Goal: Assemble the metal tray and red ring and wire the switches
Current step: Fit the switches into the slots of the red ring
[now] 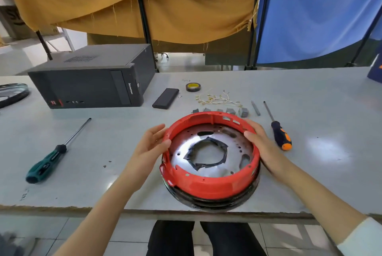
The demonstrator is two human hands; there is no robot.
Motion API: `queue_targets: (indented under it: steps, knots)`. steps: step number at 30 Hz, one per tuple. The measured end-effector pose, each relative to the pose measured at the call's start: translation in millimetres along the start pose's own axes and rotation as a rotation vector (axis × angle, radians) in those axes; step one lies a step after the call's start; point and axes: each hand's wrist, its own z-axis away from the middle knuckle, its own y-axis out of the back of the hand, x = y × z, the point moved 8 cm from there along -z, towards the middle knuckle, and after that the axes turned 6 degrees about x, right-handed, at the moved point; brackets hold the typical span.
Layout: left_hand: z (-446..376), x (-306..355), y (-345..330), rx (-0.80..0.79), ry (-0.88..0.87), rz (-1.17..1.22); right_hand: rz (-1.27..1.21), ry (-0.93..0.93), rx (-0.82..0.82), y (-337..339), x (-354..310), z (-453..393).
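Note:
The red ring (208,185) sits on top of the shiny metal tray (208,148), which has a taped black-edged hole in its middle and a dark rim below. My left hand (148,148) grips the ring's left wall, thumb over the rim. My right hand (262,144) grips the right wall the same way. Several small grey switches (230,111) lie in a row just behind the ring. A bundle of pale wires (217,99) lies behind them.
A green-handled screwdriver (49,158) lies at the left, an orange-and-black one (280,133) at the right, beside a short metal bit (255,108). A black computer case (91,77), a black flat block (165,98) and a tape roll (193,87) stand farther back. The table edge (144,211) is near.

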Motion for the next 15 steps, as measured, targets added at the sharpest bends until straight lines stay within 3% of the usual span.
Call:
queue_targets:
  steps: [15]
  knots:
    - [-61.7, 3.3, -15.8, -0.022, 0.077, -0.233, 0.361, -0.047, -0.115, 5.6, -19.1, -55.3]
